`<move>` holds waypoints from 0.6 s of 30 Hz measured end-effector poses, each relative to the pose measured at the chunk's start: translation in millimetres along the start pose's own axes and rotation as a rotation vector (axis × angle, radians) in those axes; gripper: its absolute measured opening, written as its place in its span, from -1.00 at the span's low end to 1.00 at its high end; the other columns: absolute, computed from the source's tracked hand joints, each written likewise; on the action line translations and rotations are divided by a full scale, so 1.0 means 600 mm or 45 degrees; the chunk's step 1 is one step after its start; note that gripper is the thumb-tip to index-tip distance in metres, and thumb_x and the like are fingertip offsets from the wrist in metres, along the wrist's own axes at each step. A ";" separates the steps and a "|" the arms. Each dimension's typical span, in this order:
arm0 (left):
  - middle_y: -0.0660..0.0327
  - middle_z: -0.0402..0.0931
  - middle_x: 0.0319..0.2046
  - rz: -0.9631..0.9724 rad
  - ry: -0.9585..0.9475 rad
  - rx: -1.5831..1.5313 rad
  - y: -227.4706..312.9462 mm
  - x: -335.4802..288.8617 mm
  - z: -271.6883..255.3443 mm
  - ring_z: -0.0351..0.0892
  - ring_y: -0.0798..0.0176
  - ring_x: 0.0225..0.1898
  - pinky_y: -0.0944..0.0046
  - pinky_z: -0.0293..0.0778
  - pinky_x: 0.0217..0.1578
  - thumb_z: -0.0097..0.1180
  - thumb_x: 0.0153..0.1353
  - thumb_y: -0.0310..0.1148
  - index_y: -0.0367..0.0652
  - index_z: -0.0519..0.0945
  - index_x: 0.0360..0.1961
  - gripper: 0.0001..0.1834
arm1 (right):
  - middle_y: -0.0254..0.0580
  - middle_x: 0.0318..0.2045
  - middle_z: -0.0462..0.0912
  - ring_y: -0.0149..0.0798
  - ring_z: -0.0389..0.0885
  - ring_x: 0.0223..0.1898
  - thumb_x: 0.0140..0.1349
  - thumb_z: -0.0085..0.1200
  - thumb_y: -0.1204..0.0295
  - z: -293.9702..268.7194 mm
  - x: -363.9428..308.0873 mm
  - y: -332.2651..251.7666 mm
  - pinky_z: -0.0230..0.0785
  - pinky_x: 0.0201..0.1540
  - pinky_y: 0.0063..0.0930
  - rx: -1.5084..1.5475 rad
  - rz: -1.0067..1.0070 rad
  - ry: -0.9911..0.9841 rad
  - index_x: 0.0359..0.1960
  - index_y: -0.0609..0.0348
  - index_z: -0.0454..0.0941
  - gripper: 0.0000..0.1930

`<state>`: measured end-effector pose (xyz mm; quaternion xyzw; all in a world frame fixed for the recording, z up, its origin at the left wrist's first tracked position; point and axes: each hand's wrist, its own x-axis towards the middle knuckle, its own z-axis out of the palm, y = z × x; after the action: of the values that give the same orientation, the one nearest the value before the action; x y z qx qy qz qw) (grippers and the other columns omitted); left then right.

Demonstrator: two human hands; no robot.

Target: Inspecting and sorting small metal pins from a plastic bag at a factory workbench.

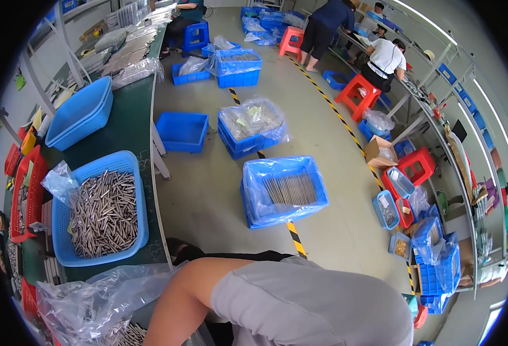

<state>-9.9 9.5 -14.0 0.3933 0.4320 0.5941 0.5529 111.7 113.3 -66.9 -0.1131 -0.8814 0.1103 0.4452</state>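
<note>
A bent arm in a grey sleeve [300, 300] crosses the lower edge, its bare forearm [176, 305] running down out of the picture. Neither my left hand nor my right hand shows, so what they hold is hidden. Beside that forearm a clear plastic bag [101, 300] lies crumpled on the bench. Small metal pins [130, 334] show partly below the bag. Farther up the bench stands a light-blue plastic basket [141, 202] heaped with short pointed metal pins [105, 213]. A small clear bag [60, 183] hangs over its left rim.
Nested blue baskets [83, 118] stand farther along the green bench [130, 115]. On the floor are a bag-lined blue crate [254, 216] of metal rods, more crates, and a red stool [360, 95]. Co-workers [383, 60] are at the far benches. Red bins [27, 202] line the left.
</note>
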 end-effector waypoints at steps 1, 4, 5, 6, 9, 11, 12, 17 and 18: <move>0.24 0.48 -0.57 0.027 -0.102 -0.065 -0.001 0.003 0.000 0.38 0.30 -0.50 0.32 0.34 -0.42 -0.07 0.28 -0.12 -0.07 0.53 -0.45 -0.70 | 0.03 -0.59 0.58 0.09 0.56 -0.53 0.15 -0.07 0.33 -0.014 0.003 -0.002 0.38 -0.50 -0.01 -0.074 0.065 -0.088 -0.56 0.17 0.59 -0.74; 0.24 0.49 -0.57 0.010 -0.075 -0.177 -0.005 0.003 -0.019 0.38 0.31 -0.50 0.33 0.37 -0.42 -0.08 0.28 -0.11 -0.07 0.54 -0.41 -0.70 | 0.08 -0.52 0.63 0.07 0.62 -0.46 0.14 -0.08 0.34 -0.050 0.006 -0.007 0.46 -0.42 -0.05 -0.229 0.188 -0.280 -0.56 0.24 0.61 -0.72; 0.24 0.49 -0.57 -0.036 0.047 -0.217 -0.006 0.000 -0.026 0.38 0.31 -0.50 0.33 0.38 -0.42 -0.08 0.28 -0.10 -0.07 0.54 -0.40 -0.70 | 0.08 -0.52 0.62 0.07 0.62 -0.46 0.14 -0.08 0.32 -0.060 0.006 -0.010 0.46 -0.42 -0.04 -0.240 0.198 -0.310 -0.56 0.25 0.61 -0.71; 0.24 0.49 -0.57 -0.030 0.055 -0.225 -0.006 -0.001 -0.025 0.38 0.31 -0.50 0.33 0.38 -0.42 -0.08 0.28 -0.10 -0.07 0.54 -0.40 -0.70 | 0.08 -0.53 0.62 0.06 0.62 -0.46 0.14 -0.08 0.31 -0.069 0.009 -0.012 0.46 -0.42 -0.03 -0.249 0.205 -0.339 -0.56 0.26 0.61 -0.69; 0.24 0.49 -0.56 0.016 -0.044 -0.216 -0.008 -0.002 -0.022 0.38 0.32 -0.50 0.34 0.39 -0.42 -0.07 0.28 -0.08 -0.07 0.53 -0.37 -0.70 | 0.09 -0.54 0.62 0.05 0.62 -0.47 0.12 -0.07 0.28 -0.092 0.010 -0.029 0.46 -0.44 -0.05 -0.266 0.266 -0.402 -0.53 0.29 0.61 -0.68; 0.24 0.48 -0.55 0.066 -0.091 -0.169 -0.017 0.003 -0.032 0.38 0.31 -0.50 0.35 0.38 -0.42 -0.04 0.26 -0.09 -0.06 0.53 -0.37 -0.71 | 0.10 -0.54 0.62 0.06 0.62 -0.47 0.10 -0.06 0.28 -0.089 0.008 -0.029 0.46 -0.45 -0.07 -0.245 0.185 -0.377 -0.53 0.30 0.61 -0.68; 0.24 0.48 -0.55 0.074 -0.083 -0.174 -0.012 -0.001 -0.023 0.38 0.31 -0.50 0.35 0.38 -0.42 -0.04 0.26 -0.09 -0.06 0.53 -0.37 -0.71 | 0.11 -0.54 0.61 0.07 0.62 -0.47 0.08 -0.05 0.27 -0.089 0.009 -0.031 0.47 -0.46 -0.08 -0.211 0.111 -0.339 -0.53 0.32 0.60 -0.68; 0.22 0.48 -0.58 -0.049 -0.010 -0.125 0.015 -0.019 0.030 0.40 0.29 -0.47 0.32 0.37 -0.37 0.00 0.25 -0.14 -0.10 0.54 -0.39 -0.74 | 0.09 -0.50 0.62 0.04 0.64 -0.44 0.08 -0.06 0.28 -0.086 0.009 -0.044 0.48 -0.42 -0.12 -0.499 0.134 -0.384 -0.52 0.27 0.59 -0.71; 0.22 0.48 -0.58 -0.029 0.003 -0.130 0.014 -0.019 0.022 0.40 0.29 -0.47 0.32 0.37 -0.37 0.00 0.25 -0.14 -0.10 0.54 -0.39 -0.74 | 0.08 -0.49 0.63 0.03 0.64 -0.43 0.08 -0.07 0.30 -0.092 0.013 -0.047 0.48 -0.39 -0.13 -0.544 0.073 -0.445 -0.51 0.24 0.59 -0.73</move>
<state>0.7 -0.9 -1.9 0.3588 0.4062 0.6095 0.5786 149.0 94.2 -20.6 -0.2086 -0.9446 -0.0476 0.2489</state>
